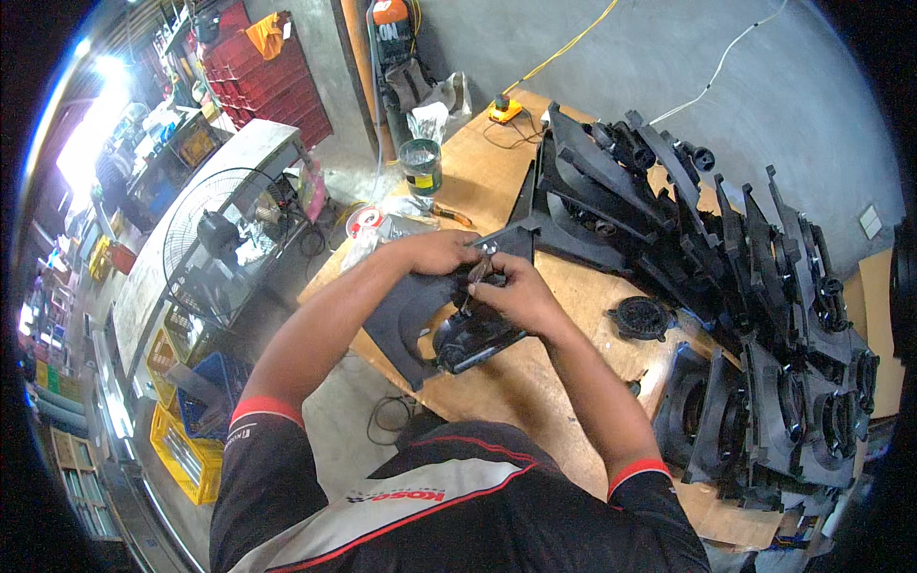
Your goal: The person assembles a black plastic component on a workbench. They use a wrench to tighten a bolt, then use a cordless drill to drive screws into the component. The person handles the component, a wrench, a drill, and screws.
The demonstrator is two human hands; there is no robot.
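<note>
A black moulded plastic panel (396,320) with a round cut-out lies tilted on the wooden table in front of me. A black round part (473,339) sits at the panel's near right side. My left hand (441,251) is closed over the panel's far part, its fingertips meeting those of my right hand. What the left fingers grip is hidden. My right hand (518,294) pinches a small, thin metallic piece (480,271) above the panel; its exact kind is too small to tell.
Black panels with round fittings (688,220) are stacked along the right side. A loose black ring-shaped part (640,318) lies on the wooden table (564,368). Beyond my left hand are an orange-handled tool (453,217), a dark bucket (420,167) and a yellow charger (503,109). A fan (218,232) stands left.
</note>
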